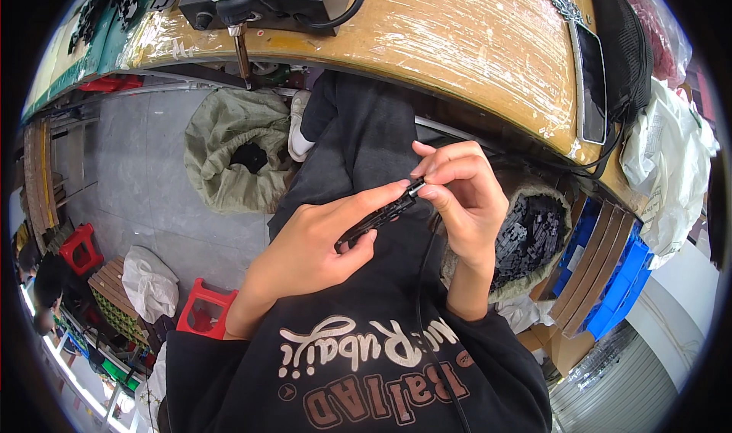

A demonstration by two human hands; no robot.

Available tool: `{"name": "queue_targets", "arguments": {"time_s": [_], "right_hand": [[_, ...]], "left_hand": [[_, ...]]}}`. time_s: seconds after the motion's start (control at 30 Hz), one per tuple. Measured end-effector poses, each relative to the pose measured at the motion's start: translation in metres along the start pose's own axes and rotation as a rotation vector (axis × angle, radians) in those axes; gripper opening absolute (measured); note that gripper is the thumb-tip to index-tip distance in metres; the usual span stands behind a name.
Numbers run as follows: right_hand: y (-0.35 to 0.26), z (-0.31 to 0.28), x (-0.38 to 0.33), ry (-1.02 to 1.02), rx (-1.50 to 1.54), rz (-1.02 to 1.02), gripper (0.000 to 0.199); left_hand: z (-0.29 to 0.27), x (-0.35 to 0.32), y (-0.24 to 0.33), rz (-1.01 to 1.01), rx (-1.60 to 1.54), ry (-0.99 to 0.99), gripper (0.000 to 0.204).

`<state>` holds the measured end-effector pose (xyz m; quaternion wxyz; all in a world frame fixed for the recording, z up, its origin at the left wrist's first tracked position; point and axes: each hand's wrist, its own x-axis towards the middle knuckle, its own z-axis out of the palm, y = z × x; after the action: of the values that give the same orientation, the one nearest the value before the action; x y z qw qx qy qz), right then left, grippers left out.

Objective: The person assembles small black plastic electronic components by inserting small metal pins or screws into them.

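Above my lap, my left hand (pixel 309 242) is closed round a narrow black plastic part (pixel 374 223), which tilts up to the right. Its thumb and fingers press on the part from both sides. At the upper right end of the part, my right hand (pixel 469 200) pinches a small silvery piece (pixel 415 190) between thumb and forefinger. That piece touches the black part; its exact shape is too small to make out. The other fingers of my right hand are curled above it.
Ahead curves a worn wooden table (pixel 457 36) bearing a phone (pixel 589 82), a black pouch (pixel 624 44) and a black box (pixel 305 6). A metal-tipped tool (pixel 242 48) overhangs its edge. Black pieces (pixel 530 235) fill a sack at right. A green sack (pixel 217 178) stands left, near red stools (pixel 206 305).
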<state>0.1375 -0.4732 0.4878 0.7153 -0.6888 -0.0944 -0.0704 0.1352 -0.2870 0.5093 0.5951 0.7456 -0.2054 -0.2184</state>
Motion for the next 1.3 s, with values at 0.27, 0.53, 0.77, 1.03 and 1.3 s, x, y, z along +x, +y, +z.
{"name": "queue_targets", "arguments": {"time_s": [0.27, 0.53, 0.77, 1.03, 1.3], "right_hand": [[-0.004, 0.002, 0.009, -0.213, -0.22, -0.011, 0.013], [0.008, 0.026, 0.019, -0.396, 0.15, -0.035, 0.022], [0.02, 0.049, 0.025, -0.397, 0.355, 0.367, 0.018], [0.019, 0.082, 0.034, -0.454, 0.472, 0.666, 0.068], [0.004, 0.112, 0.039, -0.212, 0.369, 0.83, 0.054]], "left_hand": [[-0.015, -0.008, -0.013, -0.031, -0.079, -0.124, 0.051], [-0.01, -0.008, -0.063, -0.178, -1.247, -0.529, 0.058], [-0.032, -0.012, -0.048, -0.355, -1.482, -0.092, 0.048], [-0.053, 0.003, -0.049, -0.108, -0.822, 0.484, 0.027], [-0.059, 0.009, -0.047, -0.107, -0.883, 0.581, 0.019]]}}
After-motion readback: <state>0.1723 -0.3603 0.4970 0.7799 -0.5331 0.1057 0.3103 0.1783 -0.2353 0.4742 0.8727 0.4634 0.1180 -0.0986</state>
